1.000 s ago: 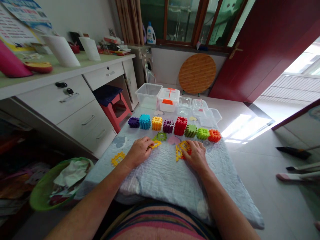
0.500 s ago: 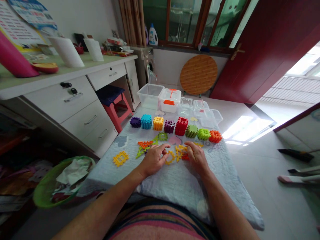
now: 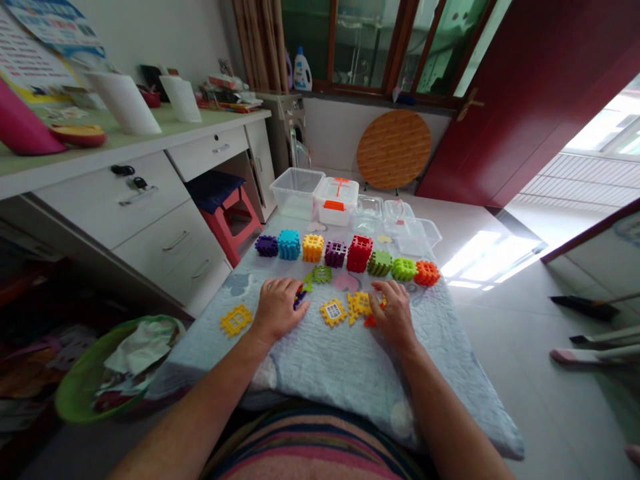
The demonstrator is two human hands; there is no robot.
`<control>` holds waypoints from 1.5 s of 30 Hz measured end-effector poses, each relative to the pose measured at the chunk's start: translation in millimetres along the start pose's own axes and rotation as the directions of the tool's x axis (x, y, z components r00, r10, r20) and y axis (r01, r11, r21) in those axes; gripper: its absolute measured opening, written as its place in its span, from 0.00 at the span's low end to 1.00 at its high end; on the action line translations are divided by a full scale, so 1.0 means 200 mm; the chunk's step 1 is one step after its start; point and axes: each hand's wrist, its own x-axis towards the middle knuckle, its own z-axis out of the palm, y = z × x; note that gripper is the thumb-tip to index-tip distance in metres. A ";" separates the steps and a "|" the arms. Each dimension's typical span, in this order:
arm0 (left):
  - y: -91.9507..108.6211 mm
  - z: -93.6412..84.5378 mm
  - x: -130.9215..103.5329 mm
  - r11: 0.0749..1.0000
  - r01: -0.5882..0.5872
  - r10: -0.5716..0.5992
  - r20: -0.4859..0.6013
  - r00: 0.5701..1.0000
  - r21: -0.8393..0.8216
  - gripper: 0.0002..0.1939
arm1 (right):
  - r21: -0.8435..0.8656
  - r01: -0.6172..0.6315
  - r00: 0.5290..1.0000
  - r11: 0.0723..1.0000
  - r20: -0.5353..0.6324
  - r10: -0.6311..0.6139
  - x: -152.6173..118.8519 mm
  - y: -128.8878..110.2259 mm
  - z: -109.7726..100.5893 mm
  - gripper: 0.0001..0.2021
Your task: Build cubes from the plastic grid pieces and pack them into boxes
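My left hand is curled over a small heap of interlocking plastic building pieces. A purple piece shows between its thumb and fingers, and most of the heap is hidden under the palm. My right hand bends round yellow and orange pieces, its thumb against a yellow square piece. A red-orange piece pokes out below that thumb. Between the hands lies a yellow piece with a window grid. Another yellow square frame lies apart at the left, and a green square frame lies farther back.
Behind the hands runs a row of stacked pieces sorted by colour, among them a red stack and a blue stack. Clear plastic boxes and a lidded box with orange clips stand at the table's far end.
My left hand has moved left, off the middle yellow piece and onto the heap. That piece now shows a window grid instead of a round opening. A yellow square now shows beside my right thumb.
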 end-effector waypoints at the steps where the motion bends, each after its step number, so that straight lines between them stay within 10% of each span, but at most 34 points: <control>1: 0.00 0.01 0.00 1.000 -0.011 0.011 -0.006 1.000 -0.019 0.14 | -0.001 0.016 1.000 1.000 0.009 -0.016 0.00 0.00 0.00 0.11; 11: -0.01 0.03 0.00 0.962 -0.109 0.062 -0.189 0.980 -0.252 0.06 | 0.017 0.111 0.961 0.994 0.251 -0.112 -0.03 -0.02 0.03 0.21; 21: -0.02 0.02 0.00 0.976 -0.084 0.048 -0.178 0.983 -0.202 0.06 | 0.124 0.151 0.972 0.981 0.164 -0.170 -0.02 -0.06 0.01 0.21; 32: 0.03 -0.02 -0.02 0.962 -0.209 0.172 -0.205 0.964 -0.176 0.06 | 0.224 0.292 0.866 0.930 0.351 -0.356 -0.05 -0.23 0.07 0.34; 45: 0.27 -0.03 -0.11 0.968 -0.203 0.210 0.032 0.977 -0.150 0.34 | 0.153 0.248 0.920 0.956 0.271 -0.283 -0.05 -0.17 0.05 0.26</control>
